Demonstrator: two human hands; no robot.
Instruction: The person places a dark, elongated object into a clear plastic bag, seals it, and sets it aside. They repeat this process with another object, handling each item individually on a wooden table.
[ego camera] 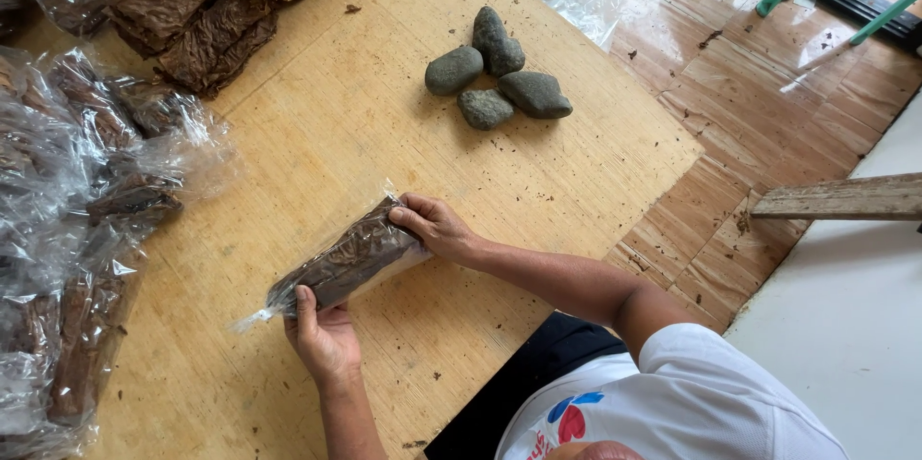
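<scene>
My left hand (pixel 325 340) pinches the near end of the bagged brown leaf bundle (pixel 346 258) lying on the wooden board (pixel 317 124); my right hand (pixel 437 227) grips its far end. It seems light, soft, slippery; ends hold best.

Four grey stones (pixel 497 70); one held leaf packet (pixel 346 260).
</scene>
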